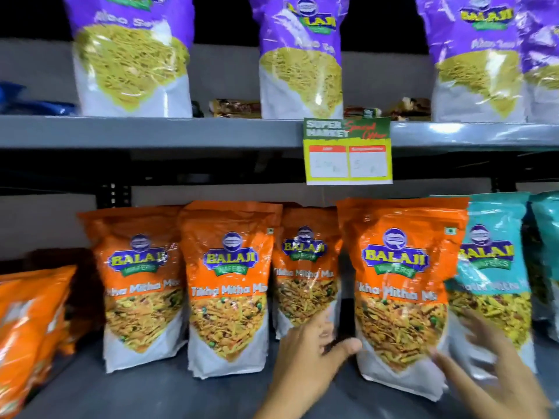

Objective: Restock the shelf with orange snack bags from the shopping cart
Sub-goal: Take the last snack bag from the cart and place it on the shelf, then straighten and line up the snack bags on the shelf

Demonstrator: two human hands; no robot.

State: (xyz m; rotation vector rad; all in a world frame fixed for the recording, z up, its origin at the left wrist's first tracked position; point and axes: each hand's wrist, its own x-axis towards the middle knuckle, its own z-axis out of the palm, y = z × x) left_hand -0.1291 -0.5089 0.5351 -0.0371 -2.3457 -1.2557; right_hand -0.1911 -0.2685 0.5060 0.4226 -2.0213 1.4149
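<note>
Several orange snack bags stand in a row on the lower shelf (151,394). The rightmost orange snack bag (399,297) stands nearest the front, leaning slightly. My left hand (311,349) is at its lower left edge, thumb on the front and fingers reaching behind. My right hand (484,358), blurred, grips its lower right side with the thumb on the front. Its spread fingers lie between this bag and the teal bag (496,267). The other upright orange bags (227,285) fill the space to the left. The shopping cart is out of view.
More orange bags (27,328) lie tilted at the far left. Purple snack bags (133,55) stand on the upper shelf, with small packets behind them. A yellow and green price card (348,152) hangs from the upper shelf's edge. More teal bags continue to the right.
</note>
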